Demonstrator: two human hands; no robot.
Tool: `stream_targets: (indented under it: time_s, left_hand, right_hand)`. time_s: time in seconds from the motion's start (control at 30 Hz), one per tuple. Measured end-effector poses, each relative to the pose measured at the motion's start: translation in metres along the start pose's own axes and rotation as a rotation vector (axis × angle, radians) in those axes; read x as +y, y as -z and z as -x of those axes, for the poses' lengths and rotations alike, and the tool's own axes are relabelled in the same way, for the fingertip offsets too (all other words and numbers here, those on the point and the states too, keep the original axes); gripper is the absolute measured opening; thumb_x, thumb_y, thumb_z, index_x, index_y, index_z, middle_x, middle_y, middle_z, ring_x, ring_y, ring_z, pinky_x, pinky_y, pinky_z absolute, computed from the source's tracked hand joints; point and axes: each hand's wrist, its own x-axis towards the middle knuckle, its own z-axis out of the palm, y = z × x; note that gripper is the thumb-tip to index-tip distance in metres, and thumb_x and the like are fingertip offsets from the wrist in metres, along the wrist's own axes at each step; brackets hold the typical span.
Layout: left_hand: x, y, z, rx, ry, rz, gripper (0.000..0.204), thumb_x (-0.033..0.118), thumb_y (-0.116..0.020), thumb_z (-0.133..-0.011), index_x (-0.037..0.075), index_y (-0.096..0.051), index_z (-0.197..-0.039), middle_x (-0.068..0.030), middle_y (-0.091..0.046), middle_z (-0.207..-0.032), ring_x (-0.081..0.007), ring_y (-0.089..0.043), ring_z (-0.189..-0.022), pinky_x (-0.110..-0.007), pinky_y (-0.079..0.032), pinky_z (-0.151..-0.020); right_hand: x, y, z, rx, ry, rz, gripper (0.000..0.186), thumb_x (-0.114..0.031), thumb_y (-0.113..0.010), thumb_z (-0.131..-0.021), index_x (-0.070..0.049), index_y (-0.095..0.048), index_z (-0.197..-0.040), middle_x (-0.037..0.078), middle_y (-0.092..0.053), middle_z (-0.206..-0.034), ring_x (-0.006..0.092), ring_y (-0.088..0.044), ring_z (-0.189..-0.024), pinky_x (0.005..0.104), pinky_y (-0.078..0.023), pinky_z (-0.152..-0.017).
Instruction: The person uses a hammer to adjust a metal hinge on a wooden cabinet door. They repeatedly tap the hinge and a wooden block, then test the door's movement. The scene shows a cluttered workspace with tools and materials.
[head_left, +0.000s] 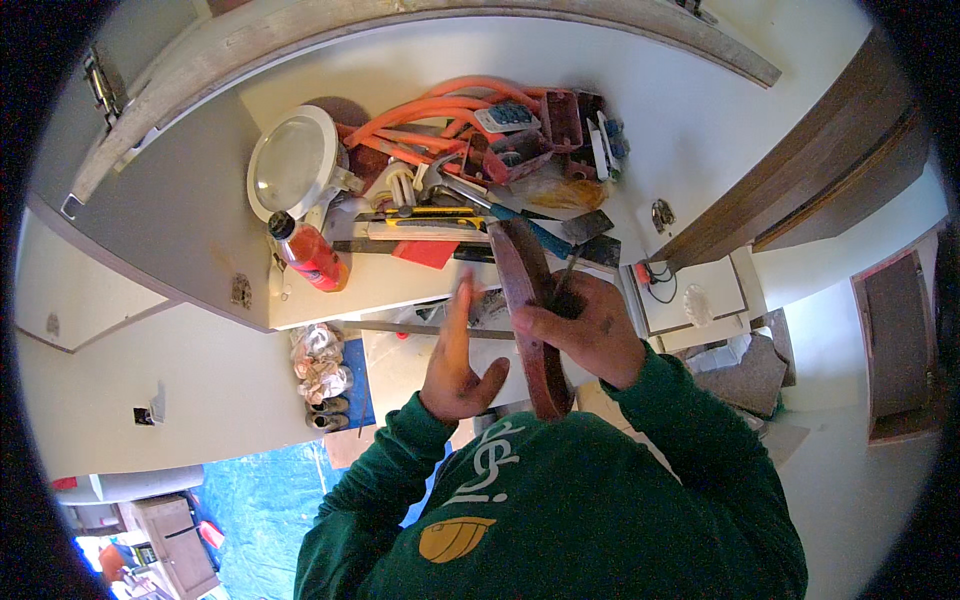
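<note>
My right hand (pixel 595 325) is closed around a long reddish-brown wooden strip (pixel 522 268), held upright before my chest. A thin dark metal shaft (pixel 568 268) sticks up beside its fingers; what it belongs to is hidden. To the left of the strip, my left hand (pixel 455 365) is open, its fingers stretched up and slightly blurred, apart from the wood. Beyond both hands, a white shelf (pixel 400 277) bears a yellow-and-black utility knife (pixel 440 222), a hammer (pixel 462 190), a red piece of card (pixel 428 253) and a bottle of red liquid (pixel 312 258).
Orange flexible conduit (pixel 430 112), dark red electrical boxes (pixel 562 120) and a round white lamp fitting (pixel 293 163) crowd the shelf's back. A dark wooden beam (pixel 790 160) slants at the right. Shoes (pixel 327 412) and a blue sheet (pixel 265 520) lie on the floor, lower left.
</note>
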Motion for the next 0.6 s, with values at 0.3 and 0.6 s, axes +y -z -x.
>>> stream_targets:
  time_s: [0.3, 0.6]
  left_hand:
    - [0.007, 0.029, -0.032, 0.058, -0.509, -0.582, 0.065, 0.024, -0.082, -0.067, 0.005, -0.052, -0.122, -0.0217, -0.049, -0.136, -0.0424, -0.043, -0.13, -0.057, -0.034, -0.106]
    - [-0.001, 0.029, -0.016, 0.19, -0.255, -0.204, 0.069, 0.022, -0.078, -0.075, 0.0, -0.043, -0.13, -0.0205, -0.051, -0.133, -0.0372, -0.051, -0.123, -0.044, -0.039, -0.105]
  right_hand:
    - [0.012, -0.025, -0.021, -0.254, -0.29, -0.129, 0.072, -0.071, -0.045, -0.087, -0.004, -0.063, -0.07, 0.008, -0.059, -0.058, 0.0169, -0.058, -0.048, 0.0311, -0.042, -0.043]
    - [-0.023, -0.015, -0.035, -0.527, -0.558, -0.153, 0.079, -0.074, -0.033, -0.09, -0.005, -0.061, -0.062, 0.006, -0.057, -0.048, 0.0136, -0.054, -0.038, 0.026, -0.039, -0.037]
